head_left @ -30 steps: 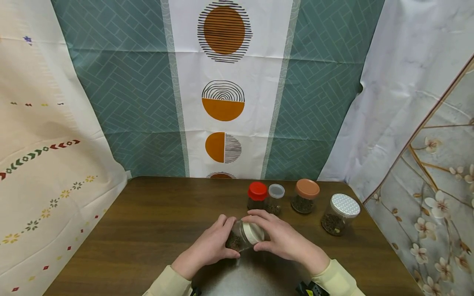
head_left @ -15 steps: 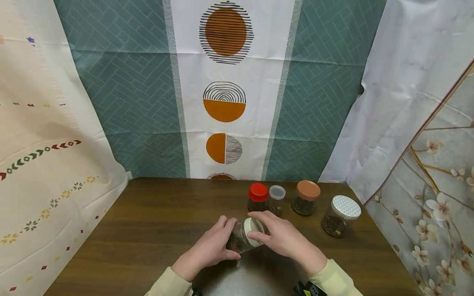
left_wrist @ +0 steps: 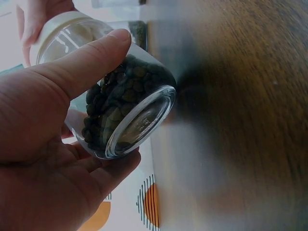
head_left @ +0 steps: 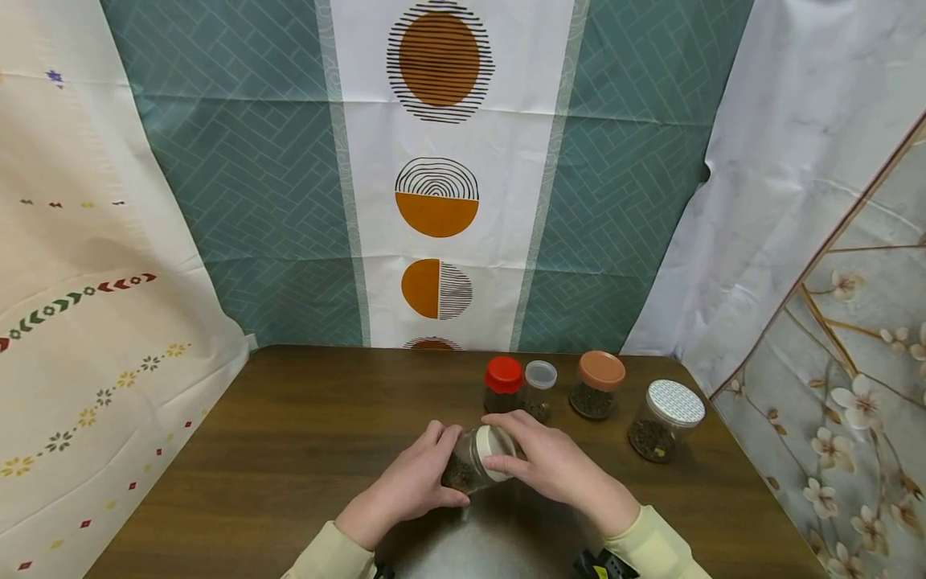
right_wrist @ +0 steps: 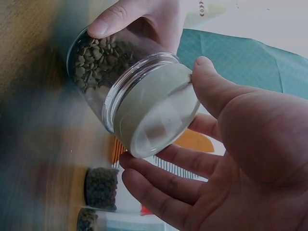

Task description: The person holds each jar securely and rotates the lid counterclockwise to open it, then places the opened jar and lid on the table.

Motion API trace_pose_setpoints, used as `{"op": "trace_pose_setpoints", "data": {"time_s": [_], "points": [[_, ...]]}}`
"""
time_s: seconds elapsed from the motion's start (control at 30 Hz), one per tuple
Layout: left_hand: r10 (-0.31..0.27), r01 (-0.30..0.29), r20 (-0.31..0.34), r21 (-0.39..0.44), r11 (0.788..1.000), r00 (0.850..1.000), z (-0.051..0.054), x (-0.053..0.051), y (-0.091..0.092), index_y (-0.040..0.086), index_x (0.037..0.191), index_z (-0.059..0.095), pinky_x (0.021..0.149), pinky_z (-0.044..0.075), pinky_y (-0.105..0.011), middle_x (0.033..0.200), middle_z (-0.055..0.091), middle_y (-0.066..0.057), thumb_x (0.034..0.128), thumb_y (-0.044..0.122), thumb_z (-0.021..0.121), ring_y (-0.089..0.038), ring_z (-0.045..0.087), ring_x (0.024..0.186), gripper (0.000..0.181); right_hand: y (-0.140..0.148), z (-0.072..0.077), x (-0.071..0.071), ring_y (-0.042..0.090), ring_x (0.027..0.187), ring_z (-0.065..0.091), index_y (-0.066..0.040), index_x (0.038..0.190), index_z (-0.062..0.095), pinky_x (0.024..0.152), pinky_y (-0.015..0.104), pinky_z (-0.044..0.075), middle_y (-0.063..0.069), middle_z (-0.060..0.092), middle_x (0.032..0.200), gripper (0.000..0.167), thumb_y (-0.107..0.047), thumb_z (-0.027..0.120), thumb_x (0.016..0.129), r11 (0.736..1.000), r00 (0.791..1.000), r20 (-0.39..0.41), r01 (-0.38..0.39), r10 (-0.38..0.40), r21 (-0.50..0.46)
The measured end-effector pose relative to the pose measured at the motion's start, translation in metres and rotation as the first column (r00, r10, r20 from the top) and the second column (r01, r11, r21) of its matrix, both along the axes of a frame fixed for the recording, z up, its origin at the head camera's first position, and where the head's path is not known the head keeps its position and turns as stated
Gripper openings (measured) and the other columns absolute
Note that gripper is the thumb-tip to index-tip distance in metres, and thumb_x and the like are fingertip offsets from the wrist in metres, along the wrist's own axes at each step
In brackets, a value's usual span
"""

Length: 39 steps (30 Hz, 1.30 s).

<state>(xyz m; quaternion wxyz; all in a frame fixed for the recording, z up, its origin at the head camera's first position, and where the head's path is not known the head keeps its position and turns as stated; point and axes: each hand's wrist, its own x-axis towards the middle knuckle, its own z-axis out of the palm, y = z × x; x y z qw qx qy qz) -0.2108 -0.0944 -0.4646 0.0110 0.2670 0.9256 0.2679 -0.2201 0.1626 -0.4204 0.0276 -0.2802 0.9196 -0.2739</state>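
A clear jar (head_left: 463, 470) of small brown pellets is held tilted above the table, its cream-white lid (head_left: 493, 450) pointing right. My left hand (head_left: 405, 478) grips the jar's body, thumb on the near side and fingers round the far side. The pellets rest toward the base, well seen in the left wrist view. My right hand (head_left: 553, 462) holds the lid by its rim, between the thumb and the fingertips. In the right wrist view the lid (right_wrist: 156, 108) sits on the jar's neck, with the palm apart from its top.
Behind the right hand stand a red-lidded jar (head_left: 503, 384), a small clear-lidded jar (head_left: 538, 388) and an orange-lidded jar (head_left: 597, 384). A larger jar with a white patterned lid (head_left: 665, 418) is farther right. Printed cloths hang around the brown wooden table (head_left: 289, 434).
My right thumb has shifted up from the lid's lower edge onto its near side. The left hand keeps its grip on the jar; the last half second shows hardly any motion.
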Motion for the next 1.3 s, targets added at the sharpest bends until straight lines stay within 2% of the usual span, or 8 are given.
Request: {"op": "trace_pose_setpoints", "data": {"time_s": [0.33, 0.7, 0.93, 1.3], "points": [[0.005, -0.005, 0.013, 0.000, 1.000, 1.000, 0.0002, -0.0002, 0.0001, 0.002, 0.154, 0.050, 0.079, 0.057, -0.035, 0.123, 0.051, -0.006, 0.0811, 0.033, 0.102, -0.016, 0.057, 0.092, 0.094, 0.0033, -0.0001, 0.0003, 0.019, 0.110, 0.069, -0.022, 0.157, 0.060, 0.092, 0.049, 0.059, -0.002, 0.061, 0.144, 0.061, -0.051, 0.073, 0.105, 0.998, 0.998, -0.018, -0.061, 0.060, -0.010], [-0.003, 0.003, 0.001, -0.002, 1.000, 1.000, -0.0010, 0.0000, -0.0010, 0.001, 0.155, 0.050, 0.077, 0.057, -0.034, 0.124, 0.051, -0.007, 0.0815, 0.033, 0.102, -0.015, 0.057, 0.092, 0.096, 0.0054, -0.0017, 0.0003, 0.019, 0.125, 0.066, -0.028, 0.158, 0.057, 0.103, 0.052, 0.056, -0.004, 0.056, 0.153, 0.061, -0.050, 0.074, 0.104, 0.993, 0.993, -0.038, -0.113, 0.112, -0.017], [-0.002, 0.002, -0.002, -0.003, 1.000, 1.000, -0.0012, 0.0002, -0.0002, 0.001, 0.154, 0.050, 0.079, 0.057, -0.035, 0.123, 0.051, -0.006, 0.0813, 0.033, 0.102, -0.016, 0.058, 0.095, 0.096, 0.0058, -0.0043, 0.0000, 0.016, 0.121, 0.067, -0.027, 0.157, 0.058, 0.100, 0.048, 0.058, -0.007, 0.054, 0.155, 0.061, -0.041, 0.080, 0.102, 0.989, 0.988, -0.053, -0.148, 0.147, -0.007], [-0.010, 0.010, -0.024, -0.013, 1.000, 1.000, -0.0008, -0.0004, 0.0007, 0.000, 0.154, 0.050, 0.079, 0.057, -0.035, 0.124, 0.051, -0.007, 0.0804, 0.032, 0.103, -0.016, 0.058, 0.092, 0.096, 0.0065, -0.0064, -0.0005, 0.017, 0.128, 0.065, -0.027, 0.157, 0.059, 0.103, 0.047, 0.057, -0.008, 0.052, 0.158, 0.060, -0.035, 0.082, 0.102, 0.984, 0.982, -0.050, -0.180, 0.180, -0.003]]}}
